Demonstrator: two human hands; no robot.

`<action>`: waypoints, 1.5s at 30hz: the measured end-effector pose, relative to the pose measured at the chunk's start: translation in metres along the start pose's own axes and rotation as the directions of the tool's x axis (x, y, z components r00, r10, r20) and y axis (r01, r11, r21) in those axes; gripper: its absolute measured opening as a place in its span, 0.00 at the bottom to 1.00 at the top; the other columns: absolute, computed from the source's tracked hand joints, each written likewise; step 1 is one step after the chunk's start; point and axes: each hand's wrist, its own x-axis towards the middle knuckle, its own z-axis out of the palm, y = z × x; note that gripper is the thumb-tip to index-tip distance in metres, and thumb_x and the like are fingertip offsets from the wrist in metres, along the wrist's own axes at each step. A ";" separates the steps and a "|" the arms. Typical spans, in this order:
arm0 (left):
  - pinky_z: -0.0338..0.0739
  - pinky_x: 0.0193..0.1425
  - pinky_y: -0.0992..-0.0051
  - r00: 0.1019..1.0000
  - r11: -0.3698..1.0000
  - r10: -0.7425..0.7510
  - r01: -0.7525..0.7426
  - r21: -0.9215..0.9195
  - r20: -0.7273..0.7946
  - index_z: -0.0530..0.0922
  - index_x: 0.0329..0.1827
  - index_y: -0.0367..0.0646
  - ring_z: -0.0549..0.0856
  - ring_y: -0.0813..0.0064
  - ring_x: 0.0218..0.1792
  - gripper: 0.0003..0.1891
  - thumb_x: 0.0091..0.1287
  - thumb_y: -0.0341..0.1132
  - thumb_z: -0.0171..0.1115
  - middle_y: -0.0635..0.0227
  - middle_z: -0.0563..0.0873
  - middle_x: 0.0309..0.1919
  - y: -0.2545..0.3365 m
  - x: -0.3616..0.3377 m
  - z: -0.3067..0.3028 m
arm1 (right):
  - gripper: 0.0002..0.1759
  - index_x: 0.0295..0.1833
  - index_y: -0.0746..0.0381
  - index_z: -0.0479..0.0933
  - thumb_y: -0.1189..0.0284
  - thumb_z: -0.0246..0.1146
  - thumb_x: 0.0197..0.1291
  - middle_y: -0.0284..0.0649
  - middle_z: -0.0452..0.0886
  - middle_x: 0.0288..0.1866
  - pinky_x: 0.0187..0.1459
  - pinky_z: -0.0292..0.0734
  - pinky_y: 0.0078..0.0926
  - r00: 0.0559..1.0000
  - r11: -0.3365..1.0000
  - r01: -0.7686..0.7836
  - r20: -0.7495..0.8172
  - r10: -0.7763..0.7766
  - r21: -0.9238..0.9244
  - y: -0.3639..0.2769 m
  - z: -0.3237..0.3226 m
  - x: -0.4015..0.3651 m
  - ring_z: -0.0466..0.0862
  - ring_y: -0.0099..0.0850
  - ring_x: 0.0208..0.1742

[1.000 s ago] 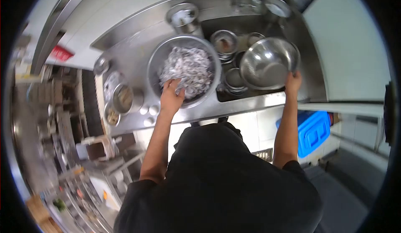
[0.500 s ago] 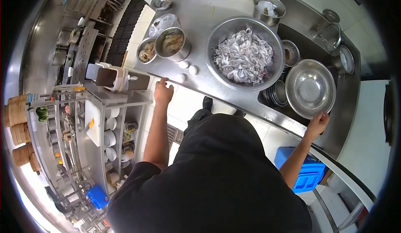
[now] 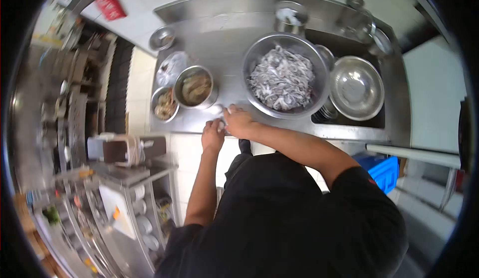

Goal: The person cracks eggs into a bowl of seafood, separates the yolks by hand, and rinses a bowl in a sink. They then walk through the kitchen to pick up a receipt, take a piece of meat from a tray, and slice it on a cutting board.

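White egg (image 3: pixel 221 124) near the pot (image 3: pixel 213 97) could roll off the bench (image 3: pixel 227 61) if your left grip (image 3: pixel 213 136), closed on it, loosens; what your right grip (image 3: pixel 240 122) holds is unclear.

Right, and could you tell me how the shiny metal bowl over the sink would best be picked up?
I'd bring the right hand from above on the near right side of the metal bowl and pinch its rim, thumb inside. It sits open side up with that rim exposed, while its left edge is crowded by the large basin.
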 end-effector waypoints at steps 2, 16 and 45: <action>0.81 0.60 0.52 0.996 0.998 -0.052 0.054 -0.034 0.072 0.80 0.64 0.49 0.84 0.48 0.58 0.24 0.65 0.38 0.73 0.53 0.83 0.56 0.004 0.005 -0.008 | 0.34 0.68 0.68 0.71 0.62 0.70 0.63 0.59 0.75 0.65 0.64 0.80 0.44 0.991 0.990 -0.133 -0.007 0.132 -0.043 -0.005 0.021 0.028 0.83 0.54 0.63; 0.87 0.45 0.65 0.982 0.944 0.185 -0.168 -0.283 0.034 0.78 0.67 0.40 0.90 0.59 0.38 0.28 0.66 0.39 0.76 0.51 0.81 0.55 -0.017 0.032 0.008 | 0.25 0.64 0.60 0.79 0.78 0.66 0.59 0.46 0.82 0.54 0.48 0.81 0.36 0.478 0.842 0.006 -0.741 0.471 0.539 0.060 -0.070 -0.116 0.84 0.38 0.51; 0.85 0.53 0.71 0.831 0.733 0.554 -0.515 -0.444 -0.047 0.77 0.71 0.44 0.86 0.66 0.56 0.27 0.68 0.25 0.70 0.58 0.80 0.67 0.326 0.085 -0.069 | 0.15 0.55 0.62 0.79 0.61 0.60 0.79 0.35 0.84 0.42 0.40 0.81 0.25 0.960 -0.402 0.111 0.006 0.281 0.909 0.222 -0.162 -0.154 0.80 0.21 0.35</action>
